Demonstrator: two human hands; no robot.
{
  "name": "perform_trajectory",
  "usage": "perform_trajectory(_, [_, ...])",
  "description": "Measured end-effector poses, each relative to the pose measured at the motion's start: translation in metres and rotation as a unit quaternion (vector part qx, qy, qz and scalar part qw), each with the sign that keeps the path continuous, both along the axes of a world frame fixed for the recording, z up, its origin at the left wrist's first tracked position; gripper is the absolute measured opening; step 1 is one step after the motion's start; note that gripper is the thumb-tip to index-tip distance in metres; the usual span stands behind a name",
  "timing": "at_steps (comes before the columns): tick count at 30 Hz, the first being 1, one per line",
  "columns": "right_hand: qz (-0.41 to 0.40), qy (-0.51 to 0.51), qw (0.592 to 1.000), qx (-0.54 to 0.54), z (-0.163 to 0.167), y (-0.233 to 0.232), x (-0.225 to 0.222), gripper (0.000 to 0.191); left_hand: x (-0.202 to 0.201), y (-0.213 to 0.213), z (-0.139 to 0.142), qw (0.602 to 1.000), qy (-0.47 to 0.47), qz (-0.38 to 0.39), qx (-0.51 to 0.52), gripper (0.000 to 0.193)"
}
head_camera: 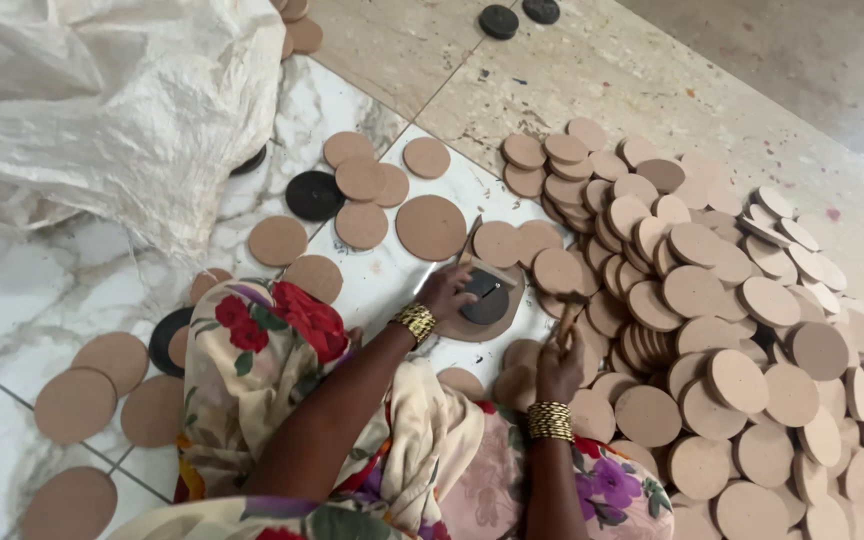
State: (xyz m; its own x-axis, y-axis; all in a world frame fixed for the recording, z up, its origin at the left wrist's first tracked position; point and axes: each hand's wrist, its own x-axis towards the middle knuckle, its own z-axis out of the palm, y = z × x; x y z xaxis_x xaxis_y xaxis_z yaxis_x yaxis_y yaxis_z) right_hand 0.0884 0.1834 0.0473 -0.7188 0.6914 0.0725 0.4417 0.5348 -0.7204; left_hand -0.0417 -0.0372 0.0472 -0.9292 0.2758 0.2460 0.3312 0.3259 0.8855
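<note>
Brown fibreboard discs form the large heap (pixel 722 330), my landmark. Just left of it, my left hand (pixel 449 292) presses fingers flat on a black disc (pixel 486 298) lying on a larger brown disc (pixel 497 320). At the heap's near-left edge, my right hand (pixel 560 368) grips a thin brush (pixel 565 318), fingers closed around it.

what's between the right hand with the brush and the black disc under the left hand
Nothing visible. The right hand holds a brush just right of the black disc, which the left hand pins on a brown disc. Only bare brown disc edge and white sheet lie between.
</note>
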Motion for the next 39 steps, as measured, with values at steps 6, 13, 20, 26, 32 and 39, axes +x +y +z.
perform_trajectory(6, [0.188,0.117,0.954,0.204,-0.026,-0.024,-0.024,0.075,0.016,-0.014,-0.004,0.989,-0.095,0.106,0.031,0.03])
perform_trajectory(13, [0.3,0.063,0.932,0.193,-0.033,-0.07,-0.06,0.079,0.029,-0.012,-0.013,0.988,-0.099,0.113,0.046,0.044])
perform_trajectory(20, [0.267,0.139,0.883,-0.36,-0.012,-0.068,-0.038,0.056,0.03,-0.014,-0.006,0.897,-0.335,-0.051,0.285,0.054])
perform_trajectory(26, [0.257,0.166,0.841,-0.446,-0.009,-0.071,-0.015,0.051,0.043,-0.015,-0.004,0.804,-0.443,-0.163,0.362,0.072])
perform_trajectory(32, [0.143,0.217,0.791,-0.553,-0.005,-0.049,-0.006,0.047,0.04,-0.031,0.012,0.668,-0.485,-0.155,0.542,0.08])
perform_trajectory(39, [0.231,0.215,0.948,-0.04,-0.011,-0.052,0.0,0.048,0.05,-0.04,0.018,0.709,-0.485,-0.184,0.478,0.093])
